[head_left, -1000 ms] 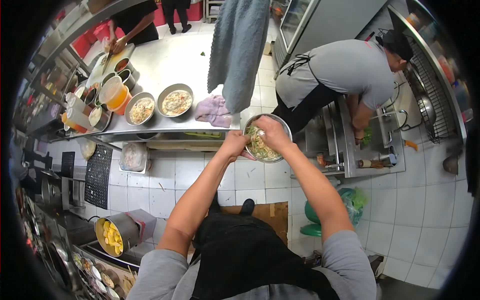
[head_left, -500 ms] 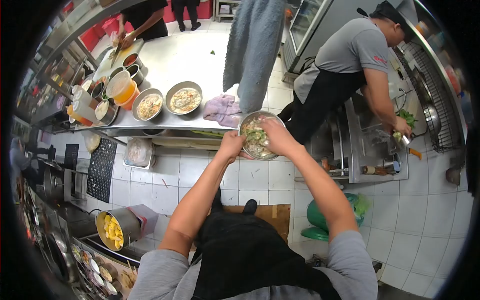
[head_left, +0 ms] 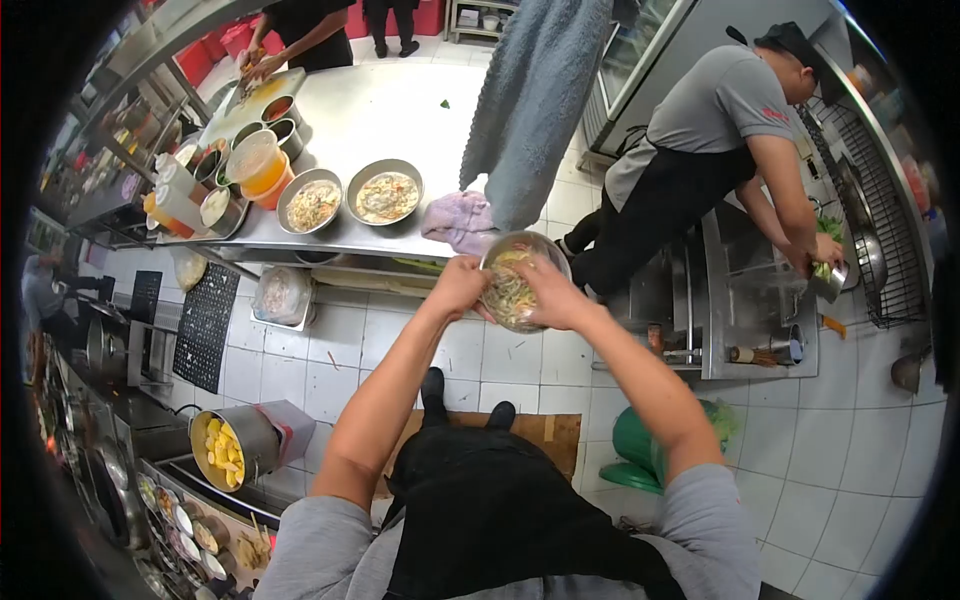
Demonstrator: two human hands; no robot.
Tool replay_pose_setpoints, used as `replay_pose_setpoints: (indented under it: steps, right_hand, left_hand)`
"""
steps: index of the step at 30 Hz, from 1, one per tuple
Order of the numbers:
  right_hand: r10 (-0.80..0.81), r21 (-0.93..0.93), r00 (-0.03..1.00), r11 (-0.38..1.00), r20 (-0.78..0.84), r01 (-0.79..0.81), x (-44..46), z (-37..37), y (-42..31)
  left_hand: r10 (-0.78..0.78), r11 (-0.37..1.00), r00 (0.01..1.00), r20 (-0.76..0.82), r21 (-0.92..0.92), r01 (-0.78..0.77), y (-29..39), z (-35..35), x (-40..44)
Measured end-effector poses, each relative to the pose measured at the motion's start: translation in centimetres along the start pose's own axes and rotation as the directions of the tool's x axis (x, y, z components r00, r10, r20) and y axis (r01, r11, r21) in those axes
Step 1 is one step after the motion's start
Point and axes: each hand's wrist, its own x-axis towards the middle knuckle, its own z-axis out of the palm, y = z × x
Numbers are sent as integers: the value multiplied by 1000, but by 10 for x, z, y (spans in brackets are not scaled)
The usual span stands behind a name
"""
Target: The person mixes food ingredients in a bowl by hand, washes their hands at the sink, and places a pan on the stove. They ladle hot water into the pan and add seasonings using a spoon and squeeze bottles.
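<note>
A round metal bowl of shredded food is held in front of me, just off the counter edge. My left hand grips its left rim, the thumb on top and fingers beneath. Inside the right part of the bowl is my right hand, its fingers in the food and partly hidden, so what they hold is unclear. Two more bowls of shredded mix, a left one and a right one, stand on the counter near a pink cloth.
A grey towel hangs ahead. At right a co-worker bends over a sink with greens. Another person works at a cutting board. A pot of yellow pieces stands lower left, a green bin lower right.
My right hand has shifted within the bowl and the food is turned over. The co-worker at the sink has straightened somewhat and moved the greens right. The counter appears further right in view.
</note>
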Motion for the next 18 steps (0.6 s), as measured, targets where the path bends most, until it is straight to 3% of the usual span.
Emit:
replay_pose_setpoints:
  steps: [1, 5, 9, 13, 16, 17, 18]
  right_hand:
    - [9, 56, 999, 998, -48, -6, 7, 17, 4]
    - [56, -35, 957, 997, -286, -69, 33, 27, 13]
    - [-162, 62, 977, 983, -141, 172, 14, -7, -5]
    - [-3, -105, 977, 994, -215, -20, 28, 15, 2]
    - [-12, -149, 915, 987, -402, -52, 49, 30, 18]
    - [-27, -120, 922, 993, -387, -21, 47, 24, 15]
    - [-38, -65, 948, 998, -317, 18, 39, 12, 6]
  left_hand:
    - [45, 998, 999, 24, 48, -46, -6, 4, -1]
    - [-11, 990, 986, -164, -137, -11, -40, 1, 7]
    - [-42, 983, 988, -147, -182, 15, -26, -10, 4]
    - [22, 988, 991, -135, -149, -42, -20, 5, 1]
    - [33, 975, 974, -226, -208, -81, -36, 3, 12]
    - [48, 986, 973, -226, -146, -83, -25, 1, 3]
    - [27, 978, 977, -213, -197, -70, -24, -4, 3]
